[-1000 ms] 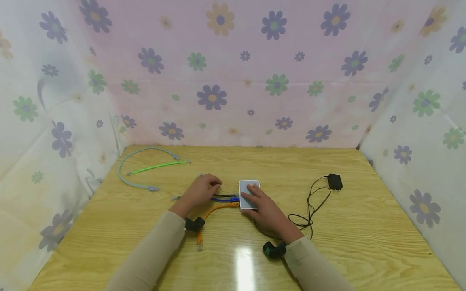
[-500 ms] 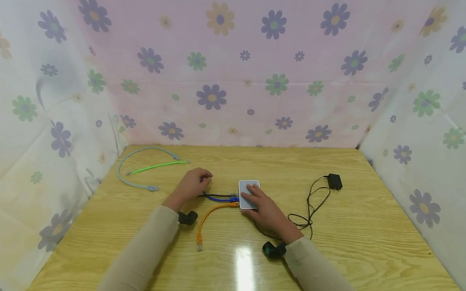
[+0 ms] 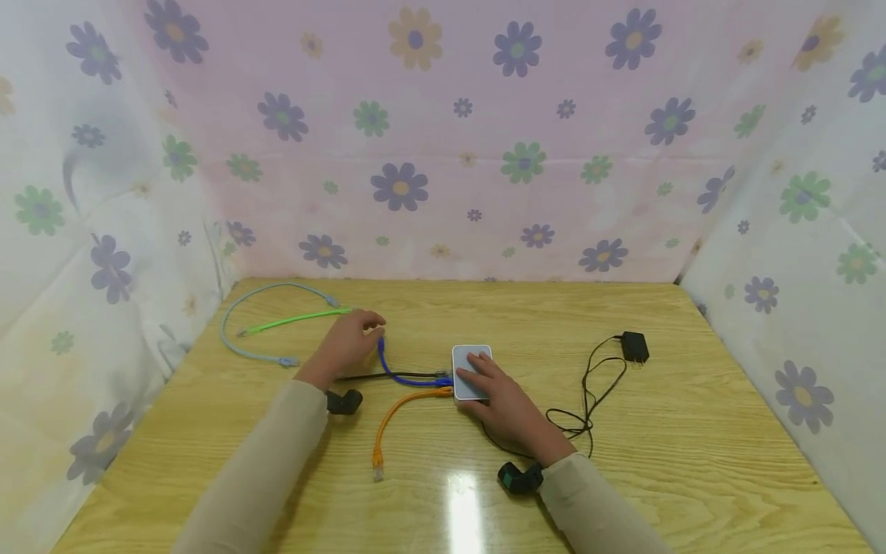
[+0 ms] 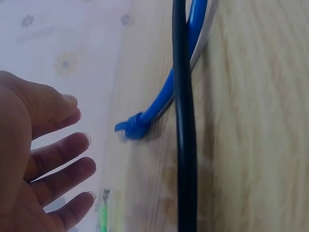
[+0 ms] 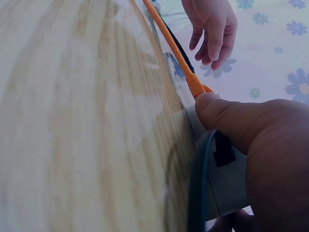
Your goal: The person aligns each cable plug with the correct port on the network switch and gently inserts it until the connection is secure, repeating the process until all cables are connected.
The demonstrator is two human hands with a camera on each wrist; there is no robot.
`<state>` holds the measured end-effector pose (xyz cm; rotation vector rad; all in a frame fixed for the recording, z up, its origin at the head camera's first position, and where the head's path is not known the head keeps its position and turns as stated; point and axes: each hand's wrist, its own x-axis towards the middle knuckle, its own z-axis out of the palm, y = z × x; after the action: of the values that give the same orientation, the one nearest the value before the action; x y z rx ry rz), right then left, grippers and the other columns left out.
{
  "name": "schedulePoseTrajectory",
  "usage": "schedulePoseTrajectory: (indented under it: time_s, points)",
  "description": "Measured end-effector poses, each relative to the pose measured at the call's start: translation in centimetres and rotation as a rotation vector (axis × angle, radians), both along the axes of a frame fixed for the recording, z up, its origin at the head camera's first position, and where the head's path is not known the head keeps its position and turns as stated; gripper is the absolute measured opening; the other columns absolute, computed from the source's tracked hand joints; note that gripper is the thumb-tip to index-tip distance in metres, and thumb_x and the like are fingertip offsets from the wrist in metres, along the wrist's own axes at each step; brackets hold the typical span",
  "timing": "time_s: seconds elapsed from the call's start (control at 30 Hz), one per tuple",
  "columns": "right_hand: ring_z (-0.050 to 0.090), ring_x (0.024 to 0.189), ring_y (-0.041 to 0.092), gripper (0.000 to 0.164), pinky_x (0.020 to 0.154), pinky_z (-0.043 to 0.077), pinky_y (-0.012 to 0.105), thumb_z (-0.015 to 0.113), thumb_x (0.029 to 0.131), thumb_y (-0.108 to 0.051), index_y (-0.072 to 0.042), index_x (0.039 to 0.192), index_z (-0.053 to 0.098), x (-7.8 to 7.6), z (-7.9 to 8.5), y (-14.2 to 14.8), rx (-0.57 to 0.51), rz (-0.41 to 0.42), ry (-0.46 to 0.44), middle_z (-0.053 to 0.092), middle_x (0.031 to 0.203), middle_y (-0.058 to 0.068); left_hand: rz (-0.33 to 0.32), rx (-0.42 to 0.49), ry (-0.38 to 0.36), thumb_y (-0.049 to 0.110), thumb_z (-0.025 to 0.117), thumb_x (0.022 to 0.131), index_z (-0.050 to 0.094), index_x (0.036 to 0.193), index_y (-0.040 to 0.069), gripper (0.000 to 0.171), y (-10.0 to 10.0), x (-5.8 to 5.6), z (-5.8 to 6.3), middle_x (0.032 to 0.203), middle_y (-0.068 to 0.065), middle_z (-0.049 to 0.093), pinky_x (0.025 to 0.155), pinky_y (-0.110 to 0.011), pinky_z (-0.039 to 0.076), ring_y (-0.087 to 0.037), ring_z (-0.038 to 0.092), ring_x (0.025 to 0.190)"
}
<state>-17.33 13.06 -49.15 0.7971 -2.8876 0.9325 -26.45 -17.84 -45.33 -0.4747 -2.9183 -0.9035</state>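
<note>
In the head view, my right hand (image 3: 503, 396) lies over a small white network switch (image 3: 472, 350), two fingers across its top. The right wrist view shows my thumb (image 5: 227, 113) pressed on its side beside an orange network plug (image 5: 194, 86). Orange (image 3: 396, 406), blue (image 3: 401, 378) and black (image 3: 374, 376) network cables run from the switch's left side. My left hand (image 3: 346, 338) hovers with loosely bent fingers and nothing in them, over one end of a green network cable (image 3: 294, 318). The blue cable's free plug (image 4: 137, 126) is apart from its fingers.
A pale blue network cable (image 3: 231, 308) curves at the table's back left. On the right lie a black power adapter (image 3: 634, 346) and its looped cord (image 3: 587, 385), which leads toward the switch. Flowered cloth (image 3: 443, 138) bounds the wood table (image 3: 692, 462).
My left hand has moved left and away from me, from above the black and blue cables to the green cable's end, uncovering the blue plug. The right hand stays on the switch.
</note>
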Motion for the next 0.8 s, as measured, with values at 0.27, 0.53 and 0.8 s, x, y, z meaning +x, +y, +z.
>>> schedulePoseTrajectory:
  time_s: [0.27,0.53,0.8]
  points:
    - [0.016,0.150,0.028,0.059,0.112,0.034,0.054,0.063,0.093,-0.041,-0.025,0.146,0.045,-0.1,0.0,0.1,0.012,-0.008,-0.003,0.026,0.160,0.003,0.027,-0.031,0.026,0.022,0.054,0.098,0.063,0.122,0.001,0.033,-1.3,-1.0,-0.1,0.121,-0.024,0.061,0.091,-0.052,0.049,-0.039,0.059,0.111]
    - [0.017,0.150,0.031,0.058,0.111,0.035,0.056,0.064,0.092,-0.038,-0.022,0.145,0.047,-0.1,-0.1,0.1,-0.014,0.007,0.002,0.027,0.160,0.006,0.082,-0.062,0.001,0.021,0.052,0.098,0.059,0.128,0.000,0.038,-2.3,-1.5,0.1,0.130,-0.026,0.057,0.098,-0.057,0.045,-0.044,0.052,0.121]
    - [0.014,0.151,0.027,0.059,0.112,0.034,0.053,0.061,0.093,-0.044,-0.026,0.147,0.043,-0.3,-0.4,0.1,0.029,-0.003,-0.003,0.024,0.161,0.002,0.102,-0.070,0.036,0.019,0.051,0.095,0.057,0.129,-0.002,0.041,-3.2,-2.0,-0.2,0.132,-0.027,0.056,0.096,-0.057,0.045,-0.046,0.050,0.123]
